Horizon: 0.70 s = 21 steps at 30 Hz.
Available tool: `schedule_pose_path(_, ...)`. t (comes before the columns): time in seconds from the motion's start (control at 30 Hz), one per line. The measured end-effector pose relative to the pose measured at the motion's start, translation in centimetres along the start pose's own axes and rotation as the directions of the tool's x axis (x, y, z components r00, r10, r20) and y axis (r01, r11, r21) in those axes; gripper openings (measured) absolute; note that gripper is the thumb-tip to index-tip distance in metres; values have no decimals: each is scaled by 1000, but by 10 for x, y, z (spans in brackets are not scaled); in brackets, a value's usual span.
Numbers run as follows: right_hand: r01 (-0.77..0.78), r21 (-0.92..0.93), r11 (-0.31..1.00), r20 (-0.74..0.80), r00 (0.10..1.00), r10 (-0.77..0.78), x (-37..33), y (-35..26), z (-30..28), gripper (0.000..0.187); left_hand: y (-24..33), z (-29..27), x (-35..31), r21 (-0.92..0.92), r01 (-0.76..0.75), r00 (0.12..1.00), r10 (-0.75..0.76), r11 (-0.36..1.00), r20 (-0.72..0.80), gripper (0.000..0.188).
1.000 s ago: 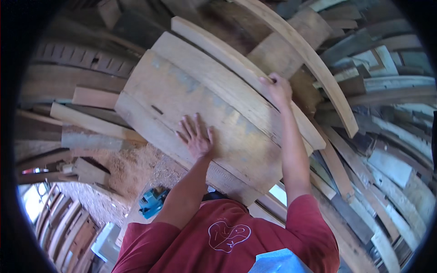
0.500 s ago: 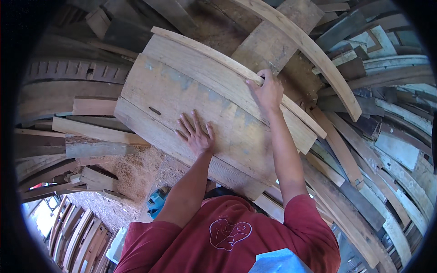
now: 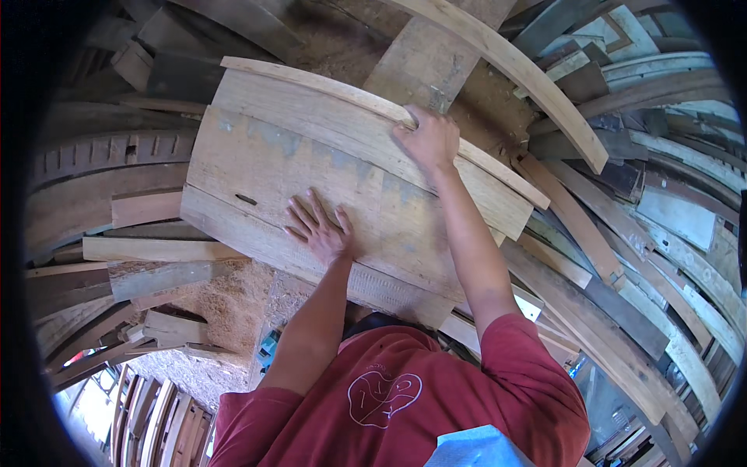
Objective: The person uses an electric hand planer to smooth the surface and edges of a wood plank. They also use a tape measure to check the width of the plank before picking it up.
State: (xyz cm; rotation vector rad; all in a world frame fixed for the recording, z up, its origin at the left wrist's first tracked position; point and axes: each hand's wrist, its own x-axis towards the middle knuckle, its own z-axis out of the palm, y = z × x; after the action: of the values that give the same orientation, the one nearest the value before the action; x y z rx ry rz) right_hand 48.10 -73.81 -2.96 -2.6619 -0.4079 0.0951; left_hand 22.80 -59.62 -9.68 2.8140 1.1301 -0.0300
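Several wooden boards lie side by side in front of me, tilted down toward the right. My left hand (image 3: 323, 233) rests flat, fingers spread, on a wide board (image 3: 373, 214) with grey patches and a small dark slot. Beyond it lies a paler board (image 3: 299, 109), edged on the far side by a narrow wooden strip (image 3: 311, 81). My right hand (image 3: 430, 142) grips this strip right of its middle, the fingers curled over its far edge and partly hidden. A rough plank (image 3: 233, 224) runs along the near side.
A long curved-looking timber (image 3: 513, 66) and a flat board (image 3: 424, 62) lie beyond the boards. Stacked planks crowd the left (image 3: 152, 206) and right (image 3: 622, 335). Sawdust (image 3: 226, 307) covers the floor at the lower left, near a teal tool (image 3: 268, 349) partly behind my left arm.
The whole view has shifted and turned slightly, so the boards appear further left. My right hand's fingers have folded more over the strip. My left hand stays flat on the wide board.
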Motion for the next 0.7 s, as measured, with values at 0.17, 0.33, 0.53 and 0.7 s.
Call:
schedule_pose_path(0.17,12,-12,1000,-25,1000,-12,0,3,4,40,-1,1,0,12,-12,1000,12,1000,-9,73)
schedule_pose_path(0.33,6,-38,999,4,1000,-5,0,2,1,37,-1,7,0,-12,-6,1000,6,1000,-25,75)
schedule_pose_path(0.53,13,-20,1000,24,1000,-13,2,1,-5,37,1,4,-1,32,-7,1000,8,999,-28,73)
schedule_pose_path(0.7,10,-18,1000,39,999,-9,-2,6,-3,43,2,3,-1,36,-8,1000,8,999,-24,73)
